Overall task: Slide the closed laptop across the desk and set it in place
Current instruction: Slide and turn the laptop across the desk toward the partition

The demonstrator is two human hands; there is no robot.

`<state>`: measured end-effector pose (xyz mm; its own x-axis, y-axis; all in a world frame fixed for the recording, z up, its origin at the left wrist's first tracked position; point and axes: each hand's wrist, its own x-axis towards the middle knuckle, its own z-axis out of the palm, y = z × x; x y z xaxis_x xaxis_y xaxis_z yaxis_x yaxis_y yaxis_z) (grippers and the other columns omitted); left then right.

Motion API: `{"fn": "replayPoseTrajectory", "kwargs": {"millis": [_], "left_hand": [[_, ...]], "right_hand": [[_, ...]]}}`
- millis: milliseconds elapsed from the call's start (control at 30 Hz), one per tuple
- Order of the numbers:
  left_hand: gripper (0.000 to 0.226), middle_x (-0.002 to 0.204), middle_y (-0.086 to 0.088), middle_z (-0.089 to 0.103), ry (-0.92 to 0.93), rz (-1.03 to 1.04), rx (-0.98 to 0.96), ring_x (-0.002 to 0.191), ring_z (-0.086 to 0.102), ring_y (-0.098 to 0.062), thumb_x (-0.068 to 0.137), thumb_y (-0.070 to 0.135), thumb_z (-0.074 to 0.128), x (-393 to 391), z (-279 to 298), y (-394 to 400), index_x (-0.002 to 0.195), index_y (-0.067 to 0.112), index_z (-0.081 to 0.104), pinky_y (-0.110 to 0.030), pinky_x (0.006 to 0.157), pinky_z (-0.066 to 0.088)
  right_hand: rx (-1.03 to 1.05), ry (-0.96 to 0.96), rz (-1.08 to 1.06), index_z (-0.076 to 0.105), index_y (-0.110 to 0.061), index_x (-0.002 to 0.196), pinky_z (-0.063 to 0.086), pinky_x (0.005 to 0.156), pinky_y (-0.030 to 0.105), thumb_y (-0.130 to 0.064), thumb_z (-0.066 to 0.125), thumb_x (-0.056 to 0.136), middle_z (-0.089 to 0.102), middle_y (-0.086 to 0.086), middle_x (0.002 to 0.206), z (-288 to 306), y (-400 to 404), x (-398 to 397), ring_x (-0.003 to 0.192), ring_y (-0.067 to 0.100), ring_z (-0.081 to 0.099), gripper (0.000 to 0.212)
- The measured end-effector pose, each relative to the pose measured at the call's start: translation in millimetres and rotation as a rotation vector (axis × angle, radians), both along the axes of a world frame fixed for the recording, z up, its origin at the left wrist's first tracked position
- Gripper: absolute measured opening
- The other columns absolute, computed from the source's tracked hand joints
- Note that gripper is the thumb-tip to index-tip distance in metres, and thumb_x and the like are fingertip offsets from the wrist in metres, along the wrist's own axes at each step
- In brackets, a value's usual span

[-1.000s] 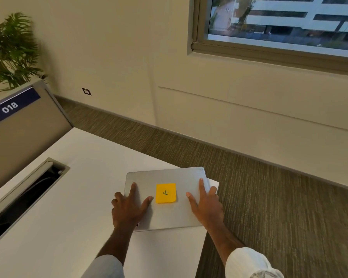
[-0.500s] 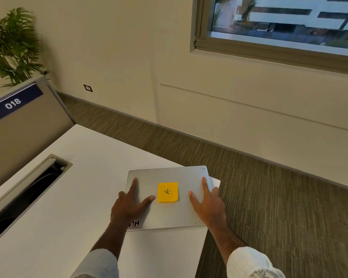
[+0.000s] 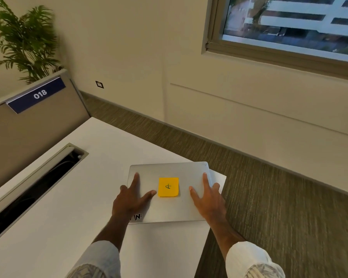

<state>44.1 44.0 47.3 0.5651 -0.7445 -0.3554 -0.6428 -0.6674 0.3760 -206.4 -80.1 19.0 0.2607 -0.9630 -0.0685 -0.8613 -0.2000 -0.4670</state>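
Note:
The closed silver laptop (image 3: pixel 175 207) lies flat near the desk's far right corner, with a yellow sticky note (image 3: pixel 168 187) on the middle of its lid. My left hand (image 3: pixel 130 199) rests on the lid's left side, thumb beside the note and outer fingers curled over the left edge. On the lid's right side sits my right hand (image 3: pixel 207 199), its index finger stretched forward and its outer fingers over the right edge. A black-lettered sticker (image 3: pixel 137 217) shows at the near left corner.
The white desk (image 3: pixel 68 207) ends just right of the laptop, with carpet floor (image 3: pixel 279 197) below. A long open cable tray (image 3: pixel 34 185) runs along the left. Behind it stand a grey divider labelled 018 (image 3: pixel 38 95) and a potted plant (image 3: pixel 26 39).
Both hands stay on the laptop, which has hardly shifted on the desk. My left hand sits a little further forward, uncovering the sticker at the near corner. The view has tilted slightly.

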Motion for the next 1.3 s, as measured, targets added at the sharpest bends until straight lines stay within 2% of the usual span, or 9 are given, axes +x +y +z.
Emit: {"fn": "replayPoseTrajectory", "kwargs": {"millis": [67, 200, 433, 933, 1133, 1300], "left_hand": [[0.11, 0.137, -0.026, 0.046, -0.002, 0.014, -0.013, 0.123, 0.054, -0.044, 0.071, 0.095, 0.038, 3.9, 4.9, 8.8, 0.157, 0.042, -0.004, -0.051, 0.093, 0.049], [0.11, 0.14, -0.026, 0.044, -0.009, 0.043, -0.022, 0.123, 0.054, -0.044, 0.071, 0.095, 0.039, 13.4, 14.5, 29.4, 0.156, 0.042, -0.005, -0.051, 0.093, 0.05], [0.112, 0.142, -0.025, 0.041, -0.034, 0.105, -0.046, 0.122, 0.054, -0.044, 0.069, 0.097, 0.038, 37.9, 30.2, 76.3, 0.156, 0.041, -0.006, -0.053, 0.092, 0.053], [0.112, 0.138, -0.014, 0.043, -0.078, 0.335, -0.04, 0.113, 0.061, -0.035, 0.07, 0.094, 0.042, 82.4, 53.5, 190.6, 0.157, 0.042, -0.007, -0.045, 0.088, 0.058], [0.112, 0.138, -0.013, 0.043, -0.081, 0.423, -0.032, 0.112, 0.061, -0.032, 0.069, 0.094, 0.04, 96.7, 53.8, 237.1, 0.156, 0.043, -0.008, -0.045, 0.089, 0.058], [0.11, 0.139, -0.013, 0.042, -0.085, 0.488, -0.038, 0.115, 0.06, -0.032, 0.072, 0.092, 0.042, 106.0, 55.7, 278.9, 0.157, 0.043, -0.007, -0.044, 0.091, 0.057]], "right_hand": [[-0.006, -0.011, 0.019, 0.014, -0.029, 0.154, 0.054, 0.073, 0.027, -0.074, 0.037, 0.088, 0.042, 0.008, 0.122, 5.7, 5.5, 5.9, 0.091, 0.011, 0.05, 0.083], [-0.022, -0.019, 0.055, 0.014, -0.03, 0.153, 0.058, 0.076, 0.031, -0.076, 0.034, 0.087, 0.042, 0.008, 0.122, 14.1, 17.5, 19.5, 0.096, 0.017, 0.059, 0.083], [-0.037, -0.019, 0.132, 0.012, -0.032, 0.153, 0.056, 0.078, 0.033, -0.077, 0.032, 0.087, 0.042, 0.007, 0.124, 25.4, 45.9, 54.1, 0.098, 0.021, 0.06, 0.083], [-0.082, 0.022, 0.329, 0.008, -0.035, 0.153, 0.056, 0.078, 0.03, -0.081, 0.024, 0.085, 0.041, 0.008, 0.129, 40.9, 115.0, 137.0, 0.096, 0.019, 0.059, 0.084], [-0.098, 0.051, 0.405, 0.008, -0.035, 0.153, 0.056, 0.073, 0.026, -0.082, 0.021, 0.083, 0.042, 0.008, 0.127, 46.5, 147.5, 167.6, 0.086, 0.013, 0.054, 0.085], [-0.103, 0.057, 0.477, 0.006, -0.034, 0.153, 0.054, 0.074, 0.025, -0.082, 0.017, 0.08, 0.041, 0.009, 0.13, 50.0, 179.3, 191.4, 0.092, 0.016, 0.06, 0.088]]}}
